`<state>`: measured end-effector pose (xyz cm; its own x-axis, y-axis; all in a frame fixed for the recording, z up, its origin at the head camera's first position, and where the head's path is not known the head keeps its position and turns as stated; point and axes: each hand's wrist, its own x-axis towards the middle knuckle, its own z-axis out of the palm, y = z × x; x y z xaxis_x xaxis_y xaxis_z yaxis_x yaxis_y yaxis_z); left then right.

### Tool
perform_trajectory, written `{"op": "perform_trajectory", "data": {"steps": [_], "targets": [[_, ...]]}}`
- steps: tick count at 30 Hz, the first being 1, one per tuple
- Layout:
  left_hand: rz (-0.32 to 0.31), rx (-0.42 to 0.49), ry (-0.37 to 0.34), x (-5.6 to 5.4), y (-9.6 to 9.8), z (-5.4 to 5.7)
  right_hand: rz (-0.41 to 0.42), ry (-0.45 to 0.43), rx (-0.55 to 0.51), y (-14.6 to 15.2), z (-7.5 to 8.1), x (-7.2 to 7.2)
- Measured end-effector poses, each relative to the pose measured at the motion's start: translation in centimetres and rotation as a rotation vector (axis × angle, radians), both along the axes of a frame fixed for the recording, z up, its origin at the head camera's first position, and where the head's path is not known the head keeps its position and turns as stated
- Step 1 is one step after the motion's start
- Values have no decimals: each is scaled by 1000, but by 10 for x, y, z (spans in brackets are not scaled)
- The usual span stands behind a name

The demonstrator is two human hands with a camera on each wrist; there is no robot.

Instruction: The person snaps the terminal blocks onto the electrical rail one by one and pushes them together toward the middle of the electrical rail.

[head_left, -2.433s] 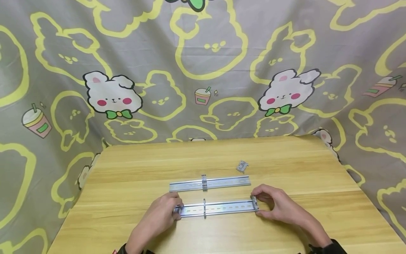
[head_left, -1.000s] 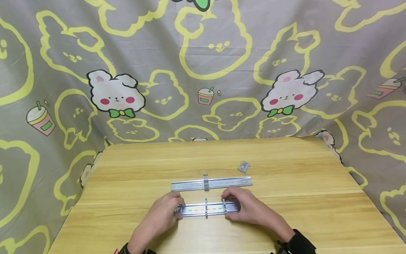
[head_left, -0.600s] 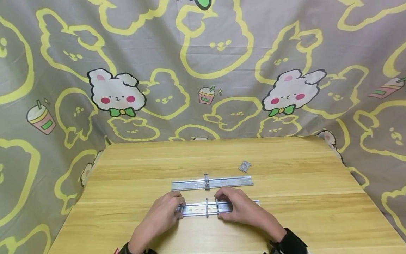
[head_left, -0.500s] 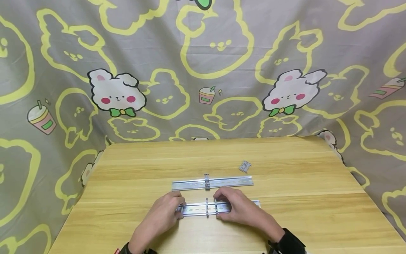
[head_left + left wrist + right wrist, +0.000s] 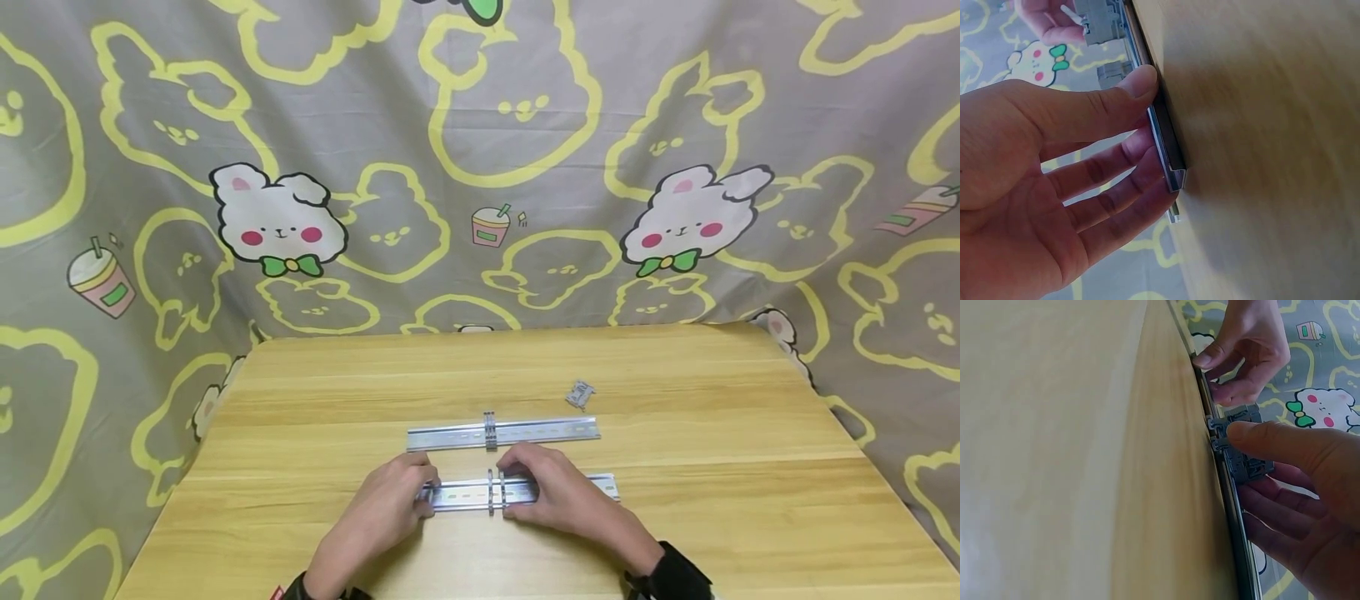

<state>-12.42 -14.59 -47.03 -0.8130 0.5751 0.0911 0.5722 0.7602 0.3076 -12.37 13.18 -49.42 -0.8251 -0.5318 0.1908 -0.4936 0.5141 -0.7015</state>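
Note:
In the head view, a slotted metal DIN rail (image 5: 461, 497) lies crosswise on the table. My left hand (image 5: 386, 493) holds its left end, thumb on the near edge and fingers on the far edge, as the left wrist view shows on the rail (image 5: 1161, 134). Between thumb and fingers, my right hand (image 5: 558, 493) grips a grey terminal block (image 5: 1250, 467) that sits across the rail. Just left of it stands a second terminal block (image 5: 491, 492) on the same rail, with a narrow gap in the head view. The right hand covers part of the rail.
Behind lies another DIN rail (image 5: 540, 431) with several grey blocks (image 5: 490, 431) clipped together near its middle. A loose grey block (image 5: 580, 393) lies flat farther back on the wooden table (image 5: 337, 383). A patterned curtain (image 5: 390, 275) hangs around the table's back and sides.
My right hand has moved left along the rail with the gripped terminal block, from the right end to close beside the second block. The left hand stays on the rail's left end.

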Motion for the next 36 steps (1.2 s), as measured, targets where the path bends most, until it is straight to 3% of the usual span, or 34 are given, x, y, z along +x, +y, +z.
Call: {"op": "perform_trajectory", "data": {"steps": [13, 26, 32, 36], "targets": [[-2, -1, 3, 0, 0, 0, -4, 51, -5, -5, -2, 1], [2, 3, 10, 1, -3, -1, 1, 22, -6, -8, -3, 0], [8, -3, -1, 1, -3, 0, 38, -79, 10, 10, 15, -8], [3, -4, -1, 0, -2, 0, -44, -46, 27, 39, 31, -27]]}}
